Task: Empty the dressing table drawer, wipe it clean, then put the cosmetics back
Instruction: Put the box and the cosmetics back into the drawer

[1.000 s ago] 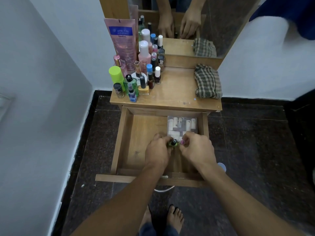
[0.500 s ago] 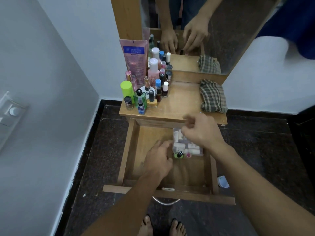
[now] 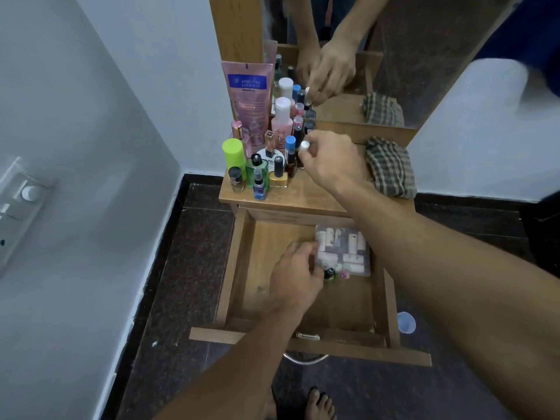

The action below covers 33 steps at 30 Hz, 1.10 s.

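Pinching white-capped bottle in right hand fingers; left hand in drawer, grip unclear

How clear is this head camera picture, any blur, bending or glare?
Head view: the wide lens bends the walls and the drawer rim; the blue shape at top right is blurred; the left hand in the drawer looks soft, the right hand pinching a white-capped bottle sharper; lighting is dim and even, no strong glare.

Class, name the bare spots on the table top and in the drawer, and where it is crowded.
Bare: top between bottles and cloth; drawer floor left of the box and along its front. Crowded: top's back left corner.
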Motion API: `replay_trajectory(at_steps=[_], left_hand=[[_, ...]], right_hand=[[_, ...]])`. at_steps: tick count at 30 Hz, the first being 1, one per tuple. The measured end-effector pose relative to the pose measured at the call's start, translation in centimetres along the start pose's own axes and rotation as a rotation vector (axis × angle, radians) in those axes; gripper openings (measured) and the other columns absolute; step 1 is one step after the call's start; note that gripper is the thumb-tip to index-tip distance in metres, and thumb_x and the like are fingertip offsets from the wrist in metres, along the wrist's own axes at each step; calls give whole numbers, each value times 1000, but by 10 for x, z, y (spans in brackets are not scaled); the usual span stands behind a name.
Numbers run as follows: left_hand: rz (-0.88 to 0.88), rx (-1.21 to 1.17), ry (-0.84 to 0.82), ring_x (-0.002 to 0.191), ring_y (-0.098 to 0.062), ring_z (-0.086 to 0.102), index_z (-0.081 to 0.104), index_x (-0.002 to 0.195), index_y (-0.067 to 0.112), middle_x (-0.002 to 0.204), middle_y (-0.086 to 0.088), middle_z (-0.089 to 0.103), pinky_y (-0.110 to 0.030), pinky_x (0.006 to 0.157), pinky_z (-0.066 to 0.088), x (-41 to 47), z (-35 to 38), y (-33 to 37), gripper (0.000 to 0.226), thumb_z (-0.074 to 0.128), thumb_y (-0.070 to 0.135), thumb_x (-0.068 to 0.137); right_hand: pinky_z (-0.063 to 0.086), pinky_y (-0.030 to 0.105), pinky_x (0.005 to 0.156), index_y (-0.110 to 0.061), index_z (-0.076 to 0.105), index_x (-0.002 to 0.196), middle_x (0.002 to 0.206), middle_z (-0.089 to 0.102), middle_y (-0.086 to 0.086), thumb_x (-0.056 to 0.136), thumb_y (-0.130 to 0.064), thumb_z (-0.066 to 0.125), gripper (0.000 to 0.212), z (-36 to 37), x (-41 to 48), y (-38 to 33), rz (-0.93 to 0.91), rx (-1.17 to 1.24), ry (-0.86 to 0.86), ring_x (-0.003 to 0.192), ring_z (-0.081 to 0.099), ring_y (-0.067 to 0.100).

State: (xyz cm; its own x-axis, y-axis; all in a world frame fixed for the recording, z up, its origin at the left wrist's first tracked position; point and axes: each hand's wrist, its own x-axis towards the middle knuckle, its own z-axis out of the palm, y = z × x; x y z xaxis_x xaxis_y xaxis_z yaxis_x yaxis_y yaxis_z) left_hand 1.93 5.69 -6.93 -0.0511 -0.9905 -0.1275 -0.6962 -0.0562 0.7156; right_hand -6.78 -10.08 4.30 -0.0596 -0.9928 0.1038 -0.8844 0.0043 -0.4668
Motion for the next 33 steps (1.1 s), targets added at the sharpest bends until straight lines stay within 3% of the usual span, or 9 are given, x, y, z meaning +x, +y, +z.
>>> replay_trajectory(at_steps=[6,10,14,18,21,27,30,33], left_hand=[[30,-25,27,108,-8,58,61,131,25,122,9,60,-31,96,52,-3,-4,3,41,59,16,91],[67,-31,67,104,-11,60,63,128,25,119,8,61,-33,89,55,-13,1,11,43,58,15,86],[105,3,7,100,-13,61,58,129,30,122,10,56,-36,82,57,-19,5,16,49,57,21,81],[83,12,-1,98,-15,62,58,129,33,124,11,55,-35,81,55,-21,4,15,52,57,17,79],[58,11,-3,88,-16,62,58,131,30,122,10,55,-33,81,54,-24,5,13,53,59,13,81],[27,40,-31,97,-16,62,58,134,25,126,9,55,-31,85,50,-24,9,10,52,58,11,84],[10,62,-66,102,-17,62,57,134,25,127,8,55,-31,86,49,-22,10,7,52,57,11,85],[-3,61,-70,106,-17,61,58,134,23,128,6,56,-31,88,47,-20,10,5,51,57,9,85]], right_hand=[[45,28,64,-23,75,88,80,71,-7,88,-30,62,14,-28,-16,19,-50,-13,40,75,62,14],[55,32,68,-24,78,90,82,74,-4,84,-31,67,14,-48,-57,49,-39,-23,-29,79,68,16],[57,35,69,-27,77,91,83,74,-6,87,-32,70,10,-55,-100,70,13,-1,-135,80,68,16],[58,38,66,-25,78,88,75,72,-2,87,-33,69,12,-68,-126,83,78,-67,-116,76,67,22],[60,40,70,-28,78,93,81,73,-1,85,-32,70,11,-67,-147,90,110,-154,-200,79,68,25],[46,33,70,-25,73,102,96,70,5,91,-30,66,13,-32,-173,100,87,-283,-405,92,67,31],[52,36,72,-23,71,102,98,70,7,93,-29,64,13,-16,-177,103,77,-304,-416,88,66,29],[50,35,72,-23,72,104,100,71,7,95,-28,63,13,-7,-178,106,82,-338,-420,91,67,30]])
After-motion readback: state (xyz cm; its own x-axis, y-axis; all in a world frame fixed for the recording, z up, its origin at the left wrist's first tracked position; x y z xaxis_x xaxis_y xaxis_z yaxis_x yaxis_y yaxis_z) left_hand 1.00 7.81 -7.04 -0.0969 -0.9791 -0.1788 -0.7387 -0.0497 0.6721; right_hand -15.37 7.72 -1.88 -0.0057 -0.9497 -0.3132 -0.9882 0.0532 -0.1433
